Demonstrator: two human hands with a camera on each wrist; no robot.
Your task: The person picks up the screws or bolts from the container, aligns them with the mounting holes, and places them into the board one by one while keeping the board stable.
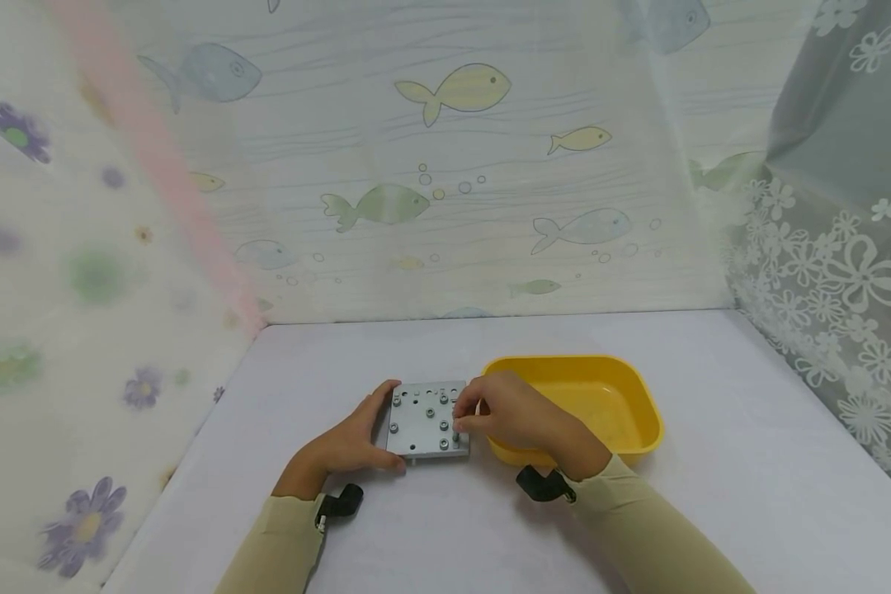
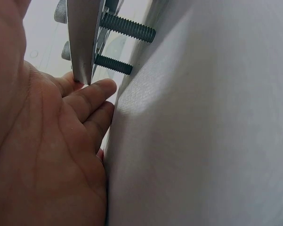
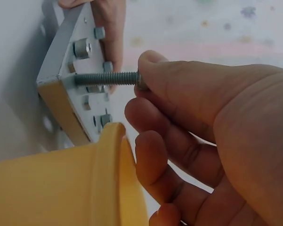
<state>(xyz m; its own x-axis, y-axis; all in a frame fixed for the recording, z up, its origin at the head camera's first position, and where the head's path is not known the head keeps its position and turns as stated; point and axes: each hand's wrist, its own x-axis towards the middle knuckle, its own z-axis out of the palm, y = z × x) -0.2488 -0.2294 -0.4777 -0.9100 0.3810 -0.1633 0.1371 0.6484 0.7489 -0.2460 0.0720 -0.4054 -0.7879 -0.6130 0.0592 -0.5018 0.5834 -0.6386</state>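
Observation:
A silver metal plate (image 1: 419,436) with several socket-head bolts and bare holes is held above the white table. My left hand (image 1: 347,443) grips its left side, thumb at the near edge and fingers at the far edge. In the left wrist view, threaded shanks (image 2: 128,28) stick out under the plate. My right hand (image 1: 523,417) pinches the head of another bolt (image 3: 108,78) between thumb and finger. That bolt's threaded end meets the plate's face near its right corner, most of the shank still showing. Other bolts sit lower, their heads close over the face.
A yellow plastic tray (image 1: 655,429) stands right of the plate, under my right hand and wrist; its rim is close to the plate's right edge. Printed curtains (image 1: 475,264) hang behind the table and at both sides.

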